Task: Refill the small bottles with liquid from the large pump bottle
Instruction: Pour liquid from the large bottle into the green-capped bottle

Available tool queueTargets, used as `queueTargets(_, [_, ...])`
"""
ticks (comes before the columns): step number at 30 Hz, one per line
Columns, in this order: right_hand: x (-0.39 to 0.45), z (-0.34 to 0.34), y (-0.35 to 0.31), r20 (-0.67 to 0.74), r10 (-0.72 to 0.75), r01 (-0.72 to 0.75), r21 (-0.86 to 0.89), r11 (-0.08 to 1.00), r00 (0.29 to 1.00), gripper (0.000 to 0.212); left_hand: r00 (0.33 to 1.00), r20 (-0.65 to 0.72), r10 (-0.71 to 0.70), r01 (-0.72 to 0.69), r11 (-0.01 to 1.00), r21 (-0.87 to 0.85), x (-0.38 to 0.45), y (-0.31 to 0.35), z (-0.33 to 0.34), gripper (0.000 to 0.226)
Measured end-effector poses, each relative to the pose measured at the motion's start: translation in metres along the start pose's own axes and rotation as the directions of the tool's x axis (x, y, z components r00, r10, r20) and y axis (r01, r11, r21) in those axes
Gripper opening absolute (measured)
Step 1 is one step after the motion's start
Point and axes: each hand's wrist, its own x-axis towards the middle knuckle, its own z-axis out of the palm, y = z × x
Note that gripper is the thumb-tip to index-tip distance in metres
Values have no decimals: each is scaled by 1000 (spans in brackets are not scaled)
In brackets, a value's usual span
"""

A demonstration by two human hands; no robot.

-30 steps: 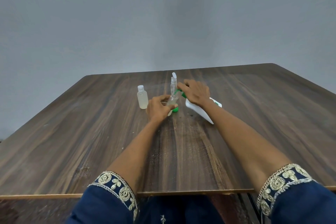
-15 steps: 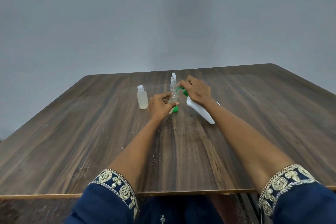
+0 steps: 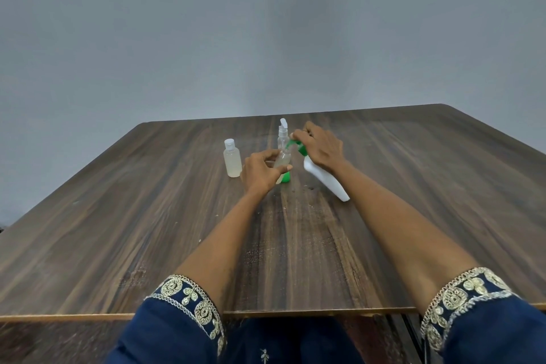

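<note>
table [image 3: 147, 216]: dark wood | on it: capped bottle [image 3: 232, 162], spray bottle [image 3: 283, 136], green cap [image 3: 286, 177]

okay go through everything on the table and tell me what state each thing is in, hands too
Left hand: grips the small clear bottle.
Small clear bottle: uncapped, held under the green nozzle.
Right hand: rests on the green pump head.
Large white pump bottle: tilted toward the small bottle.
Capped small bottle: upright, closed, untouched.
Spray bottle: upright behind the hands.

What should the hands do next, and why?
Probably press the green pump down. The right hand rests on top of the tilted white pump bottle, and the left hand holds a small clear bottle with its mouth under the spout.
</note>
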Motion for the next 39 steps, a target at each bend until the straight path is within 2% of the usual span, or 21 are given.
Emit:
queueTargets(2, [3, 2, 2, 25, 0, 1, -25, 1000, 1000, 61, 1000, -9, -4, 4, 1000, -2, 0, 0, 0, 51])
queueTargets(7, [4, 4, 4, 5, 2, -2, -18, 1000, 1000, 42, 1000, -6, -12, 12, 1000, 5, 0, -3, 0, 51])
queueTargets(11, [-2, 4, -1, -41, -33, 31, -41, 999, 999, 36, 1000, 13, -20, 19, 999, 42, -1, -4, -2, 50])
queueTargets(15, [-2, 4, -1, -26, -41, 40, -59, 997, 999, 37, 1000, 21, -20, 19, 999, 51, -1, -6, -1, 51])
queueTargets(20, [4, 4, 3, 64, 18, -13, -69, 998, 998, 51, 1000, 17, -23, 23, 999, 37, 0, -6, -2, 50])
queueTargets(23, [4, 3, 3, 38, 38, -36, -60, 998, 999, 39, 1000, 18, -23, 23, 999, 27, 0, -5, -2, 50])
queueTargets(29, [-2, 3, -1, -44, 2, -2, -9, 1000, 999, 37, 1000, 19, -19, 18, 999, 27, -1, -3, 0, 51])
queueTargets(36, [7, 3, 5, 45, 45, -42, -52, 998, 998, 45, 1000, 4, -29, 28, 999, 21, 0, -1, -1, 51])
queueTargets(39, [5, 4, 4, 10, 35, -35, -42, 998, 999, 36, 1000, 10, -27, 27, 999, 28, 0, -2, -1, 52])
